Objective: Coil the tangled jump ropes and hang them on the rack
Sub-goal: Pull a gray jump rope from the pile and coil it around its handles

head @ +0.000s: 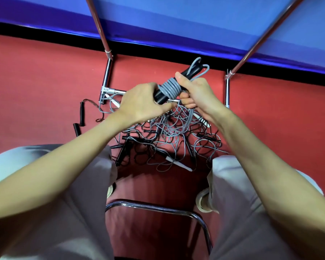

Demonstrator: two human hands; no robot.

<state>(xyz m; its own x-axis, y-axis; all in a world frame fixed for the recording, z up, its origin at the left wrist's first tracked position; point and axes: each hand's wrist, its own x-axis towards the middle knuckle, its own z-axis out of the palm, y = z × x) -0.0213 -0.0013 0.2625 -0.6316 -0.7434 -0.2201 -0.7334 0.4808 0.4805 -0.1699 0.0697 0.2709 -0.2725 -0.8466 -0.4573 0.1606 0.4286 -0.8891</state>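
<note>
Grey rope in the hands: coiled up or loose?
Coiled: the grey rope wraps in tight turns around its black handles, gripped by the left hand and right hand.

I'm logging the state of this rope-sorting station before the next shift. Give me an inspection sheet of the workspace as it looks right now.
Surface: red floor, carrying the rope pile.
Job's things: grey rope bundle wound around black handles, held above the floor; tangled pile of grey and black ropes below it; chrome rack, with no rope seen hanging on it.
Clutter: two black handles lying apart, left of the pile; white handle at the pile's near edge.
Hands: left hand grips the bundle's lower end; right hand grips at the coils.
Cables: nothing seen besides the ropes.
Surroundings: blue wall; chrome chair frame between the person's knees.
</note>
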